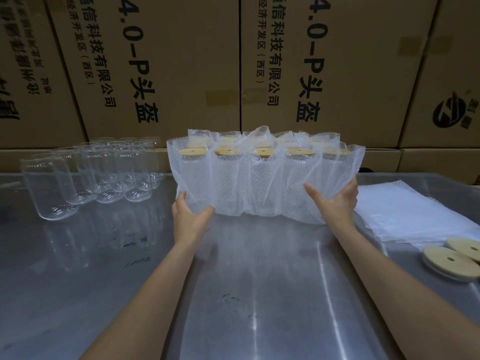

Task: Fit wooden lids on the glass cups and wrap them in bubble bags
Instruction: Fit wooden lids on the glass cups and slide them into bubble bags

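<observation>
Bubble-wrapped cups (265, 178) in rows on steel tabletop (233, 294), left hand (189, 216) and right hand (335, 201) gripping row ends, fingers clamped on wrap. Bare cups (85, 175) left, lids (452, 258) right.

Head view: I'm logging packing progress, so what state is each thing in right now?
Wrapped cups: lidded, upright in bubble bags, tops open.
Bare cups: upright, no lids, unwrapped.
Loose lids: lying flat on the table.
Spare bags: flat stack.
Left hand: holding the row's left end.
Right hand: holding the right end.
</observation>
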`<control>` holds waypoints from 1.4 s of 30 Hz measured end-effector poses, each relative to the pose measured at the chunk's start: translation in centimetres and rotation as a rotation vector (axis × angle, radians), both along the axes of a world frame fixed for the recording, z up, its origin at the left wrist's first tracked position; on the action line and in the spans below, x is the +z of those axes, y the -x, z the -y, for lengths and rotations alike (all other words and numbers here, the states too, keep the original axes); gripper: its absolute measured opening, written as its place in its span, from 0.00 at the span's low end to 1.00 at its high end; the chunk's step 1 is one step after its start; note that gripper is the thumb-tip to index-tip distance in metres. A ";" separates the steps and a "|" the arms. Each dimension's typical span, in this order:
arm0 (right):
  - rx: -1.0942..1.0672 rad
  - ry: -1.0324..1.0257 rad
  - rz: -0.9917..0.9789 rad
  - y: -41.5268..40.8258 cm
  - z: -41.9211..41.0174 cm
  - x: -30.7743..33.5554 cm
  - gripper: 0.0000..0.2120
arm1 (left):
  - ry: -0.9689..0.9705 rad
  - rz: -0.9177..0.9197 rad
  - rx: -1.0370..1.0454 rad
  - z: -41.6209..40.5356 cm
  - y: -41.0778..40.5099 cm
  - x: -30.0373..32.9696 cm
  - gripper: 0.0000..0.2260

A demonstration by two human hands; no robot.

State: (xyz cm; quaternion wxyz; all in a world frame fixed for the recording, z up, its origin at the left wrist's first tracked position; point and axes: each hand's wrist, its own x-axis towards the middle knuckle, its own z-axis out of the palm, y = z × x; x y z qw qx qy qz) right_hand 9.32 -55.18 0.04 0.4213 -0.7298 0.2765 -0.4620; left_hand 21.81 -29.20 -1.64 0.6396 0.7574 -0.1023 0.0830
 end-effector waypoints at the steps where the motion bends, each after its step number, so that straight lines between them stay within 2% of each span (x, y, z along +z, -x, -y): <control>1: -0.008 0.000 -0.009 0.1 -0.1 0.0 0.58 | 0.013 -0.004 -0.004 -0.1 0.2 0.1 0.35; 6: -0.085 -0.064 -0.030 1.6 -1.2 -0.2 0.57 | 0.109 -0.015 -0.025 -0.9 1.3 0.3 0.32; 9: -0.147 -0.088 -0.064 2.9 -2.3 -0.3 0.50 | 0.134 -0.026 -0.039 -1.7 2.5 0.3 0.30; 12: -0.233 -0.108 -0.137 4.2 -3.5 -0.6 0.33 | 0.139 -0.019 -0.012 -2.4 4.3 0.3 0.23; 15: -0.157 -0.115 -0.199 5.4 -5.4 -0.8 0.12 | 0.131 0.009 -0.013 -3.2 6.5 0.3 0.16; 18: -0.027 -0.085 -0.248 6.0 -8.5 -0.9 0.06 | 0.113 0.032 -0.058 -4.2 8.5 0.0 0.12; 23: 0.235 0.053 -0.409 6.0 -14.8 -0.9 0.06 | 0.060 0.061 -0.089 -5.6 10.2 -0.2 0.12; 28: 0.423 0.333 -0.314 5.4 -21.5 -0.6 0.08 | 0.015 0.072 -0.105 -5.7 11.2 0.2 0.13; 30: 0.474 0.453 -0.359 4.7 -23.6 -0.8 0.13 | 0.004 0.066 -0.103 -5.6 11.4 0.3 0.13; 32: 0.505 0.547 -0.490 4.2 -24.7 -0.9 0.18 | -0.028 0.068 -0.082 -5.8 11.3 0.4 0.13; 35: 0.509 0.635 -0.658 3.8 -25.0 -1.2 0.15 | -0.183 0.103 -0.117 -6.6 10.7 0.3 0.16; 38: 0.495 0.699 -0.735 3.7 -24.9 -1.6 0.18 | -0.312 0.173 -0.125 -8.6 8.8 0.6 0.18; 42: 0.488 0.743 -0.765 3.5 -24.9 -1.9 0.21 | -0.494 0.227 0.063 -13.2 3.8 1.9 0.22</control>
